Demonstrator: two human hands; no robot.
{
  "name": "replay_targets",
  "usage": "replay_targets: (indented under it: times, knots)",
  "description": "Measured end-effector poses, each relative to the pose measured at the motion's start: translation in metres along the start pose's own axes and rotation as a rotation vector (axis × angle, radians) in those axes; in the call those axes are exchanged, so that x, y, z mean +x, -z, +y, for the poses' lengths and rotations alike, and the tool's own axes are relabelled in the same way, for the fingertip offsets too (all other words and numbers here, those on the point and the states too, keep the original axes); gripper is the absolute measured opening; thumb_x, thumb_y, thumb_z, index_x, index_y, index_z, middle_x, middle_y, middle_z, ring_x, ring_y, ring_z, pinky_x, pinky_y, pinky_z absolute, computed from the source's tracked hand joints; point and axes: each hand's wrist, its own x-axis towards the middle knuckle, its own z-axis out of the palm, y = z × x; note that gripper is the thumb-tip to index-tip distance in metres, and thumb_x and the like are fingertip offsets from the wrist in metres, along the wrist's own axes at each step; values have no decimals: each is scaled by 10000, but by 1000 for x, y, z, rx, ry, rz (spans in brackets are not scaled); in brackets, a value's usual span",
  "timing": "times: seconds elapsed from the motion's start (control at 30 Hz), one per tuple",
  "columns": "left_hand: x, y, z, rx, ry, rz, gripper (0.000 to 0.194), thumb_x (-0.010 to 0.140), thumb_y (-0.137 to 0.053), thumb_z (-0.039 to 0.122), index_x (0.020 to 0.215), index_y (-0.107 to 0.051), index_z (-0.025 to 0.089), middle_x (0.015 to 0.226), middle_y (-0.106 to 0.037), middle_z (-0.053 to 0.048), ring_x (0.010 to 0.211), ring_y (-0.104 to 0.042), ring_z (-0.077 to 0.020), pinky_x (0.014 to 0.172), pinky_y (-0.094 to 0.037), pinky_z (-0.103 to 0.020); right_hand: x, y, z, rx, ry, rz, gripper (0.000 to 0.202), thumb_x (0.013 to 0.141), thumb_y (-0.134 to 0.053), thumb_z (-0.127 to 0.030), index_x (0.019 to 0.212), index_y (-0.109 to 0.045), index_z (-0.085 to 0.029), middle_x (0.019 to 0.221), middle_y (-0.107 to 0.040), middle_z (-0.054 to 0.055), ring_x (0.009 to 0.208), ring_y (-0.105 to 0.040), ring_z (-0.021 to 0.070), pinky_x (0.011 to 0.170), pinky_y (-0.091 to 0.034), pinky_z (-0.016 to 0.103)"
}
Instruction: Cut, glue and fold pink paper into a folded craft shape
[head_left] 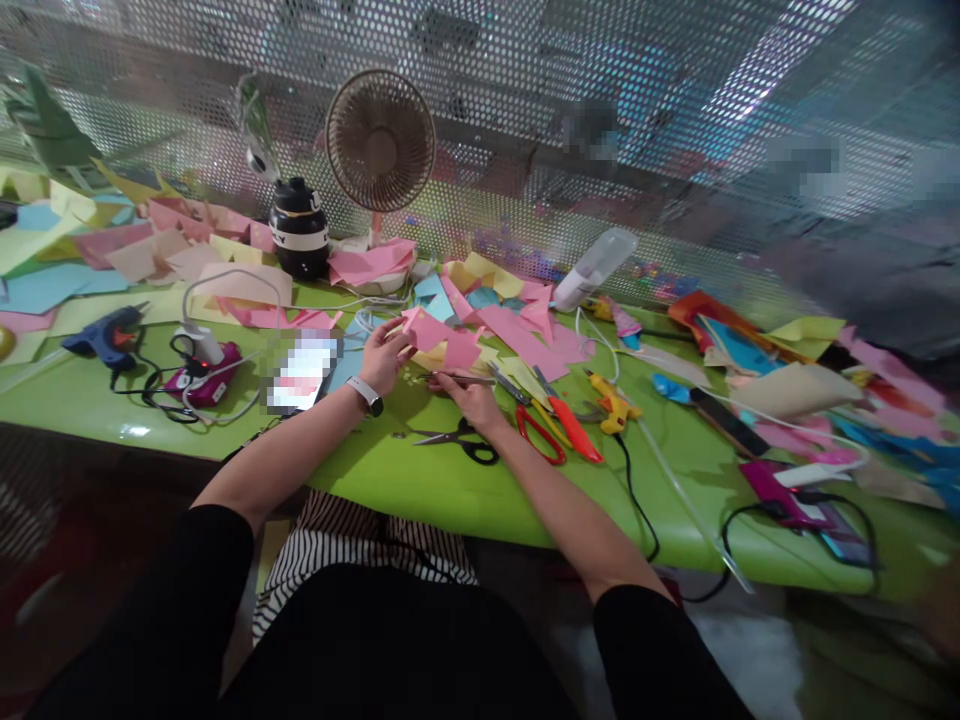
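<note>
My left hand [384, 358], with a watch on the wrist, has its fingers closed at the left edge of a piece of pink paper [426, 330]. Close by, my right hand [474, 400] is closed around a slim metal tool [484, 379], its tip pointing left towards small yellowish bits on the table. Exactly what kind of tool it is cannot be made out. Below the hands lie black-handled scissors [459, 438]. Right of my right hand are red-handled scissors [538, 436] and a red-orange handled cutter [576, 430].
A phone [302, 372], a blue glue gun [105, 335] and a purple power strip [202, 375] lie to the left. A yellow glue gun [613, 402] and cables are on the right. Behind stand a fan [381, 140], a black jar [300, 230] and a bottle [596, 268] among paper scraps.
</note>
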Motion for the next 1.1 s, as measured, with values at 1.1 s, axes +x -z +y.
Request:
replay_targets:
  times: [1.1]
  knots:
    - [1, 1, -3, 40, -11, -14, 340, 635, -777, 121, 936, -638, 193, 752, -654, 24, 766, -648, -115, 835, -504, -301, -6, -1, -6, 28, 25, -3, 408, 752, -723, -578, 948, -761, -223, 915, -779, 59, 844, -751, 258, 832, -630, 425]
